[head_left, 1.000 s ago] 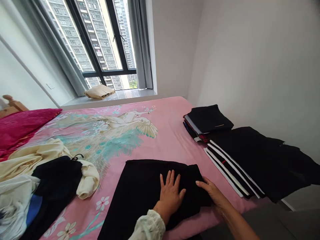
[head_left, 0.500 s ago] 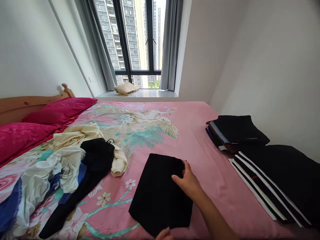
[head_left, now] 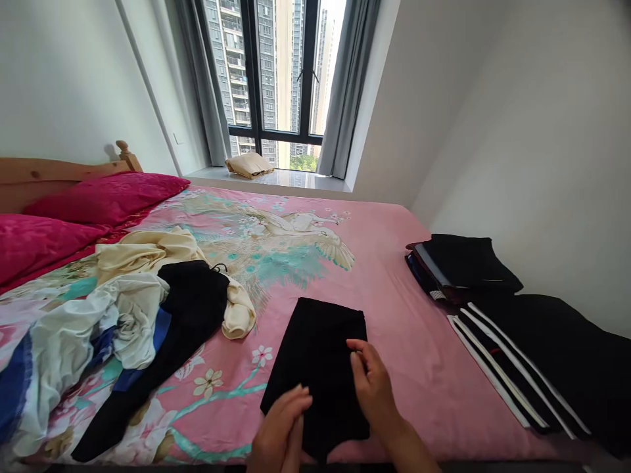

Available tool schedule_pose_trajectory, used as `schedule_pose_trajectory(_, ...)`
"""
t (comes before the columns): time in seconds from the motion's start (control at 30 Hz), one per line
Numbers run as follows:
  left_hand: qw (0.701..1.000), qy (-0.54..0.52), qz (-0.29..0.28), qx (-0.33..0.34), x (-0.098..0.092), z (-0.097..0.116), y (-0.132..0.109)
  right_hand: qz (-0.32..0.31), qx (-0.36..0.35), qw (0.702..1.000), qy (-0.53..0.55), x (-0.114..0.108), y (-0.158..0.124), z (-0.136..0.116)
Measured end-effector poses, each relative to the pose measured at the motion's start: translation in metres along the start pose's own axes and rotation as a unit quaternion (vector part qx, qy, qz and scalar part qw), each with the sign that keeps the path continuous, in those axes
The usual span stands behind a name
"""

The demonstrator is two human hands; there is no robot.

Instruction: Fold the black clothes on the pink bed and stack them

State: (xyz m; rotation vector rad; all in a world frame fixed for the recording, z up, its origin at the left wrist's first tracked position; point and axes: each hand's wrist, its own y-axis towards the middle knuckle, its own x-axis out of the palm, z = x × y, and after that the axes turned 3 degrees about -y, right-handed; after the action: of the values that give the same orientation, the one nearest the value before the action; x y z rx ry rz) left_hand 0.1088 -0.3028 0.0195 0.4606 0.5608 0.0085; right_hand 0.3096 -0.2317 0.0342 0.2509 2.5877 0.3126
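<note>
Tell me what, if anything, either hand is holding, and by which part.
Nothing appears held. The left hand and right hand are over the folded black garment, which lies flat, no fabric visibly pinched; light contact cannot be ruled out.

Daylight enters by window [head_left: 276,72] beyond fingers [head_left: 371,356]; sky [head_left: 338,9] washes out white. Sill [head_left: 296,179] ahead of them gleams. Wall [head_left: 522,131] to their right dimmer. Black cloth [head_left: 325,338] beneath: little detail. Edges stretched.

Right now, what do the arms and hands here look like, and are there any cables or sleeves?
They are a person's, with no cables: the left hand and the right hand wear no gloves. The right forearm shows no sleeve; any left sleeve is out of view.
</note>
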Motion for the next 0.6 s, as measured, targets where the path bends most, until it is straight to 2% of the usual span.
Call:
schedule_pose_trajectory(0.1, 0.988, 0.082, -0.109, 0.076, 0.009, 0.004, 0.068, -0.037, -0.098, 0.991, -0.084, 0.016, -0.021, 0.010)
schedule_pose_trajectory(0.13, 0.977, 0.119, -0.154, 0.087, 0.015, 0.000, 0.085, -0.049, -0.109, 0.987, -0.104, 0.021, -0.029, 0.016)
schedule_pose_trajectory(0.2, 0.952, 0.188, -0.229, 0.073, 0.027, -0.016, 0.106, -0.046, -0.086, 0.987, -0.126, 0.024, -0.043, 0.032)
schedule_pose_trajectory(0.3, 0.926, 0.247, -0.285, 0.036, 0.040, -0.047, 0.113, 0.019, 0.038, 0.994, -0.096, 0.011, -0.063, 0.060)
schedule_pose_trajectory(0.4, 0.919, 0.256, -0.300, 0.028, 0.042, -0.063, 0.114, 0.034, 0.204, 0.978, 0.030, -0.010, -0.076, 0.077)
schedule_pose_trajectory(0.5, 0.909, 0.257, -0.326, 0.011, 0.041, -0.056, 0.125, 0.001, 0.304, 0.935, 0.181, -0.020, -0.077, 0.077)
schedule_pose_trajectory(0.6, 0.912, 0.266, -0.311, 0.012, 0.045, -0.043, 0.136, -0.049, 0.366, 0.892, 0.260, -0.017, -0.072, 0.067)
